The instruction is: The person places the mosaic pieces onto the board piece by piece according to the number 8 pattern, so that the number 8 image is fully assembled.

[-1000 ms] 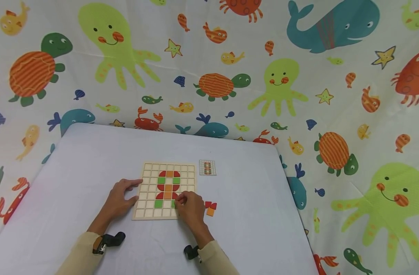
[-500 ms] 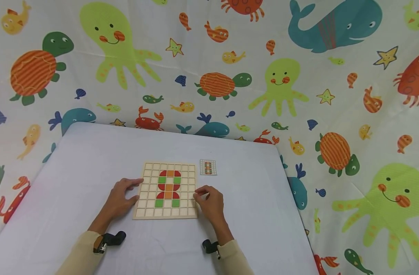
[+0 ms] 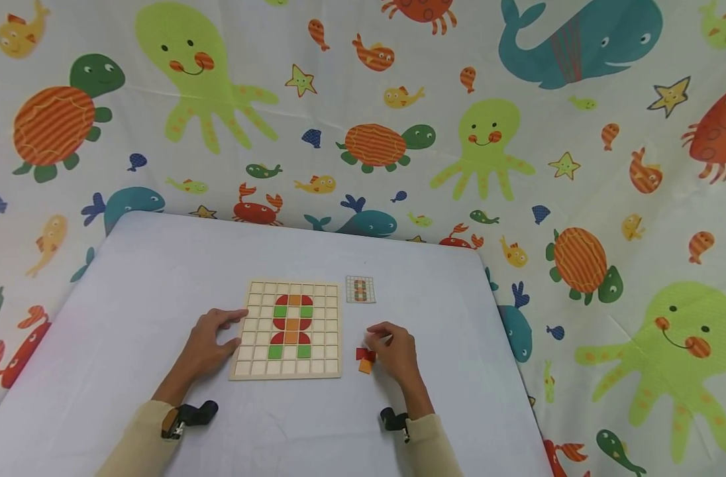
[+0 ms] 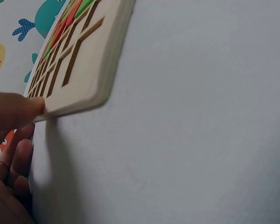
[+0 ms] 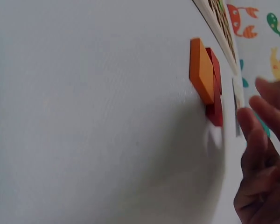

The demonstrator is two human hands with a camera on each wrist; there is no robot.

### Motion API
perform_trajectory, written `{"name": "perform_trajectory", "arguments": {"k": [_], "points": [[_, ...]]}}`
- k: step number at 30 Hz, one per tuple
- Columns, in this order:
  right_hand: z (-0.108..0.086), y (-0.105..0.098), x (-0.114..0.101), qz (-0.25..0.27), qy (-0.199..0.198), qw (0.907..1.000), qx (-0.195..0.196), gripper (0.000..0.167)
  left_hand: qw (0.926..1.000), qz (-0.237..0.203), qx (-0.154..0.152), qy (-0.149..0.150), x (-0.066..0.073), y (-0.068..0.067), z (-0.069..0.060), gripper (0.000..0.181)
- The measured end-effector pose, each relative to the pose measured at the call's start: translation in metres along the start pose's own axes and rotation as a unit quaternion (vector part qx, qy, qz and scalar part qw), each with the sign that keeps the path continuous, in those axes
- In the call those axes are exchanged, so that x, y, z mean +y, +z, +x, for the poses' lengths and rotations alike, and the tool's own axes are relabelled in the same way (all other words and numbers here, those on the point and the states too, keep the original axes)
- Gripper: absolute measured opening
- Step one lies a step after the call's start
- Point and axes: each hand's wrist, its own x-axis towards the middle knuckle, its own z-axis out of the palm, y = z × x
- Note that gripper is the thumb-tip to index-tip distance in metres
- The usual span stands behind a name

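Note:
A wooden grid board (image 3: 325, 338) lies on the white table, with red, green and orange tiles set in its middle columns. My left hand (image 3: 207, 341) rests at its left edge; in the left wrist view the thumb (image 4: 30, 108) touches the board's rim near a corner. To the right of the board are loose tiles, an orange tile (image 3: 365, 366) and red tiles (image 3: 361, 354). Just above and beside them hovers my right hand (image 3: 394, 350), covering part of the red ones. Its bent fingers (image 5: 253, 140) hold nothing in the right wrist view and stay apart from the tiles.
Behind the loose tiles lies a small pattern card (image 3: 360, 289), just right of the board's far corner. The white-covered table (image 3: 458, 318) extends on both sides. A curtain (image 3: 339, 99) printed with sea animals hangs behind it.
My right hand has moved rightward from the green tile on the board to the loose tiles beside it. The left hand has stayed at the board's edge.

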Motion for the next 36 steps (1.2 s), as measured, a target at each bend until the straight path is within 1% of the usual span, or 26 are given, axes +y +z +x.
{"name": "perform_trajectory", "arguments": {"k": [2, 4, 7, 9, 11, 13, 16, 20, 22, 26, 29, 36], "points": [[-0.001, -0.002, 0.002, -0.009, 0.005, 0.9997, -0.024, 0.017, 1.0, 0.0, 0.001, 0.001, 0.0, 0.0, 0.0, 0.06], [-0.002, -0.003, 0.004, -0.025, 0.001, 0.9988, -0.043, 0.022, 1.0, -0.001, 0.001, 0.003, 0.0, 0.0, 0.0, 0.06], [-0.005, -0.001, 0.004, -0.056, -0.01, 0.9966, -0.059, 0.026, 1.0, -0.002, 0.004, 0.008, 0.0, 0.0, 0.0, 0.06], [-0.007, 0.001, 0.003, -0.072, -0.016, 0.9953, -0.063, 0.025, 0.9999, -0.002, 0.005, 0.011, 0.0, 0.0, -0.001, 0.06], [-0.008, 0.003, 0.001, -0.081, -0.012, 0.9944, -0.067, 0.023, 0.9999, -0.002, 0.008, 0.013, 0.001, 0.0, -0.001, 0.06], [-0.008, 0.004, -0.001, -0.081, -0.006, 0.9942, -0.07, 0.022, 0.9998, -0.003, 0.009, 0.015, 0.001, -0.001, -0.001, 0.06], [-0.008, 0.005, -0.002, -0.079, -0.008, 0.9942, -0.072, 0.022, 0.9998, -0.002, 0.011, 0.017, 0.001, -0.001, -0.001, 0.06], [-0.008, 0.005, -0.001, -0.064, -0.026, 0.9947, -0.076, 0.021, 0.9999, -0.001, 0.01, 0.014, 0.002, 0.0, -0.001, 0.06], [-0.008, 0.006, -0.001, -0.044, -0.036, 0.9956, -0.075, 0.019, 0.9999, -0.002, 0.008, 0.011, 0.002, 0.0, -0.001, 0.06], [-0.011, 0.01, -0.004, 0.013, -0.056, 0.9958, -0.071, 0.013, 1.0, -0.003, 0.005, 0.005, 0.002, 0.0, -0.001, 0.06], [-0.015, 0.017, -0.01, 0.046, -0.066, 0.9943, -0.069, 0.01, 1.0, -0.004, 0.004, 0.003, 0.002, 0.0, -0.001, 0.06], [-0.025, 0.041, -0.032, 0.065, -0.068, 0.9929, -0.072, 0.009, 1.0, -0.003, 0.002, 0.002, 0.001, -0.001, 0.0, 0.06]]}}
